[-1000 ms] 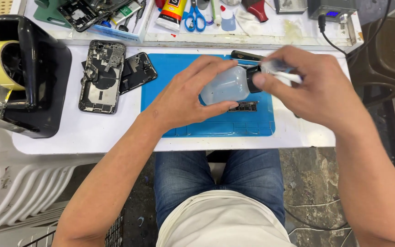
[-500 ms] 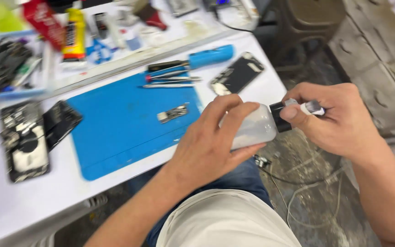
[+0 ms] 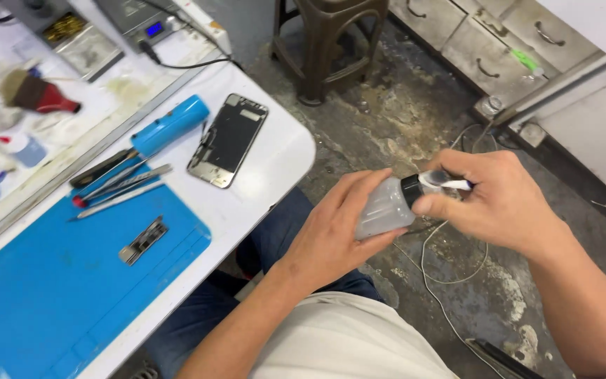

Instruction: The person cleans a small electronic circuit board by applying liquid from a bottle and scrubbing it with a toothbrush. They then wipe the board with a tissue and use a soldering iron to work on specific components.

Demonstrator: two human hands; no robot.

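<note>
My left hand (image 3: 334, 228) grips a small translucent squeeze bottle (image 3: 384, 208) with a black collar, held out past the table's right edge, above the floor. My right hand (image 3: 492, 203) pinches the bottle's clear nozzle tip (image 3: 443, 181) between thumb and fingers. A small metal circuit board (image 3: 143, 241) lies on the blue work mat (image 3: 71, 281) at the left, away from both hands.
A phone screen assembly (image 3: 229, 139) lies near the white table's corner (image 3: 296, 151). Tweezers and screwdrivers (image 3: 117, 186) and a blue cylinder tool (image 3: 170, 125) sit above the mat. A brown stool (image 3: 327, 38), drawers (image 3: 489, 42) and a white cable (image 3: 450, 270) are on the stained floor.
My view has swung right. Both hands carried the bottle from over the blue mat out beyond the table edge, above the floor. The grip on bottle and nozzle stays the same.
</note>
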